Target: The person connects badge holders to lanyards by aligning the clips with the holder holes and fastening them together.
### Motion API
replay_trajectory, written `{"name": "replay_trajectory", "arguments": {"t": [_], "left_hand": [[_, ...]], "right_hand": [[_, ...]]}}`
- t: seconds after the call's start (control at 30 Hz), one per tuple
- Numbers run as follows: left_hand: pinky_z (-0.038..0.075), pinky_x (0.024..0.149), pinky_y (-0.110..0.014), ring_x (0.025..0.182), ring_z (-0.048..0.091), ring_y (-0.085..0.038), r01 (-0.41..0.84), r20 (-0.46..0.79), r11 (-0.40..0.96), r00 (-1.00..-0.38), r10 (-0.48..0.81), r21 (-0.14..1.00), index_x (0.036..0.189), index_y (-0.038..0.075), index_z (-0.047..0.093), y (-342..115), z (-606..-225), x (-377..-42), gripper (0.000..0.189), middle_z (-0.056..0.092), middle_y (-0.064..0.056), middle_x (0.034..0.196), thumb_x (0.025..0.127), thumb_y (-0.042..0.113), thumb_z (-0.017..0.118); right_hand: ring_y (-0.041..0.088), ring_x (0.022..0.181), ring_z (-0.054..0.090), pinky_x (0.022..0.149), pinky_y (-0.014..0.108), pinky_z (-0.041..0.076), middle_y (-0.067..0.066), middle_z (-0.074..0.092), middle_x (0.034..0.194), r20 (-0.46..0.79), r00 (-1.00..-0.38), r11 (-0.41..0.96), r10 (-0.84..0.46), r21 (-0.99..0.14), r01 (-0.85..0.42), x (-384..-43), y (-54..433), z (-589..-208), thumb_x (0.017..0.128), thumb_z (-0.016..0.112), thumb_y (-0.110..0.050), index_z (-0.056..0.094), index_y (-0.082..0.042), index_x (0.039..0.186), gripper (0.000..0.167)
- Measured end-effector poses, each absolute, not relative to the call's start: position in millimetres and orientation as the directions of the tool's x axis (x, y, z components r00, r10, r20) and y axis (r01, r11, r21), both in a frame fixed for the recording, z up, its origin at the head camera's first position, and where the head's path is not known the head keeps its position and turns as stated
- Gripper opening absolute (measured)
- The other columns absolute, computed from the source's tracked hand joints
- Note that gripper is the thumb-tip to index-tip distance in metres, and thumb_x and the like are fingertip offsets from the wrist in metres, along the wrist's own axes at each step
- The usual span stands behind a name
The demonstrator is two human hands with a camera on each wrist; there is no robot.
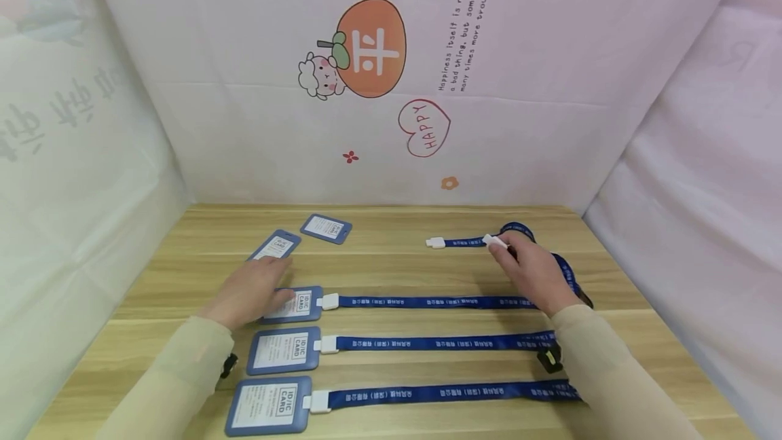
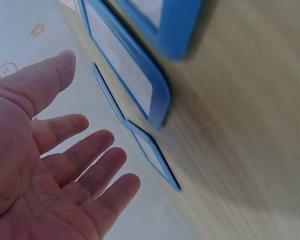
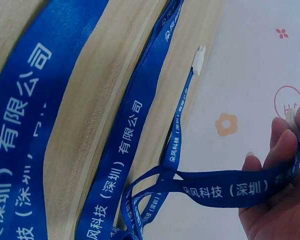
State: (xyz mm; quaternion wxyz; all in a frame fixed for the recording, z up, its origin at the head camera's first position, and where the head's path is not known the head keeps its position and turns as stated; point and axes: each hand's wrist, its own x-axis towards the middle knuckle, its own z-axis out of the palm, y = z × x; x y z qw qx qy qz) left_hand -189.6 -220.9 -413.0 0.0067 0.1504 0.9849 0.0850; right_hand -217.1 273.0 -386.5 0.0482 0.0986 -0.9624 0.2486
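My right hand (image 1: pixel 533 276) pinches a blue lanyard (image 3: pixel 225 189) near its white clip (image 1: pixel 493 241), lifted above the wooden table. Behind it lies another lanyard strap, its white clip (image 1: pixel 436 242) pointing left. My left hand (image 1: pixel 255 290) is held over the left side, fingers extended and holding nothing. It partly covers a blue card holder (image 1: pixel 308 304) joined to a lanyard and overlaps a loose card holder (image 1: pixel 277 244) in the head view. A second loose card holder (image 1: pixel 326 228) lies farther back. In the left wrist view the palm (image 2: pixel 20 185) faces the holders from the side.
Two more card holders, the middle one (image 1: pixel 284 350) and the nearest one (image 1: pixel 269 406), lie with lanyards stretched to the right. A black buckle (image 1: pixel 551 358) shows beside the right sleeve. White printed cloth (image 1: pixel 275 141) stands behind and along both sides of the table.
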Motion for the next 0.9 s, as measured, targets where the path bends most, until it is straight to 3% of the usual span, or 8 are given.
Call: {"name": "replay_trajectory", "arguments": {"t": [0.43,0.7,0.9], "left_hand": [[0.051,0.103,-0.064,0.122,0.061,-0.05,0.184,-0.033,0.958,-0.98,0.196,0.22,0.142,-0.01,0.053,-241,-421,-218,0.068,0.062,-0.034,0.133,0.095,0.035,0.075],[0.044,0.11,-0.066,0.131,0.053,-0.055,0.118,-0.094,0.962,-0.985,0.145,0.247,0.149,-0.014,0.042,-245,-419,-232,0.077,0.053,-0.038,0.143,0.098,0.037,0.07],[0.044,0.11,-0.066,0.13,0.054,-0.054,0.109,-0.105,0.966,-0.985,0.137,0.233,0.148,-0.015,0.042,-250,-422,-244,0.078,0.054,-0.038,0.141,0.099,0.04,0.068]], "right_hand": [[0.02,0.061,0.046,0.056,0.033,0.039,0.004,0.049,0.074,0.171,-0.972,0.856,-0.164,-0.465,-0.226,-215,275,-389,0.109,0.043,-0.053,0.057,-0.014,0.125,0.045],[0.02,0.062,0.046,0.057,0.033,0.039,0.003,0.048,0.074,0.183,-0.967,0.854,-0.176,-0.46,-0.243,-215,274,-389,0.109,0.044,-0.053,0.057,-0.015,0.123,0.043],[0.02,0.061,0.046,0.056,0.033,0.039,0.003,0.047,0.074,0.187,-0.966,0.852,-0.179,-0.462,-0.247,-217,273,-391,0.109,0.045,-0.054,0.055,-0.017,0.119,0.04]]}}
